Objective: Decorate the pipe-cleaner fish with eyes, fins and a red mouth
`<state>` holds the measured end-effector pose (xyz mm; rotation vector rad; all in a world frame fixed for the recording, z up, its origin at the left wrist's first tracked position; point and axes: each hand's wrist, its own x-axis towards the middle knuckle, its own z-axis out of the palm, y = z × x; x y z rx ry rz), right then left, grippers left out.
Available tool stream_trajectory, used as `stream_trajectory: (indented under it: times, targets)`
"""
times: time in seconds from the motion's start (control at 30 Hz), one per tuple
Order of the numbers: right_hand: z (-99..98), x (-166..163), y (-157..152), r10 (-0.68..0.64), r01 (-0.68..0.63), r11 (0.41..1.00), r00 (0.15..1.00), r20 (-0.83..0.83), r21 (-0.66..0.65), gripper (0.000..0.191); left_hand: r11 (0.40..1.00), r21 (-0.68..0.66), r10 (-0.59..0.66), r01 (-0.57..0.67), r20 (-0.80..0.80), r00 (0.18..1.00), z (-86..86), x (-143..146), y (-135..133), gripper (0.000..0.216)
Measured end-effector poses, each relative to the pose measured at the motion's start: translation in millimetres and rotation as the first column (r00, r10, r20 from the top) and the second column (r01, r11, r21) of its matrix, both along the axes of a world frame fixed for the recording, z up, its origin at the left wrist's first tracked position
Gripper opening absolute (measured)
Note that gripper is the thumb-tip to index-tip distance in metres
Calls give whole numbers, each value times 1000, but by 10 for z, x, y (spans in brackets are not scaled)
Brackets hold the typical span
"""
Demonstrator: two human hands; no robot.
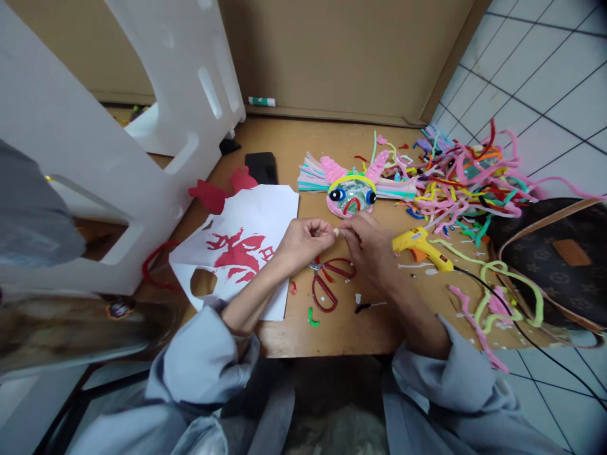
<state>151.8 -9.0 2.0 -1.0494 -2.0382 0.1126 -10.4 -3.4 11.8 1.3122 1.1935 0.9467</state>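
Note:
My left hand (308,241) and my right hand (368,248) meet over the table, fingers pinched. A small off-white piece (336,232) shows between their fingertips, held by the right fingers; what the left fingers pinch is hidden. Just beyond them lies a fish-like craft face (353,201) with blue-rimmed eyes, a red mouth, pink ears and pastel pipe-cleaner bundles at its sides. Red-handled scissors (325,297) lie partly open below my hands. White paper (256,215) with red cut-out shapes is under my left forearm. A yellow glue gun (423,246) rests right of my right hand.
Tangled pipe cleaners (474,183) heap at the back right. A brown patterned bag (554,253) sits at the right edge, near the glue gun's black cord (521,328). A phone (261,169) lies behind the paper. A white plastic panel (190,82) stands at left.

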Motion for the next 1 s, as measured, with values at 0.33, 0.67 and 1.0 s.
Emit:
stream_trajectory:
  times: [0.33,0.67,1.0]
  targets:
    - [-20,-8,-2,-58,58,997,998,3,58,18,995,-92,49,-37,137,989,24,32,-31,23]
    - [-36,-64,-34,-144,142,990,977,-159,-24,14,985,-170,106,-42,387,916,-26,107,-56,24]
    - [-11,-130,-100,-141,143,990,978,-154,4,14,968,-236,200,-80,546,813,10,137,-80,28]
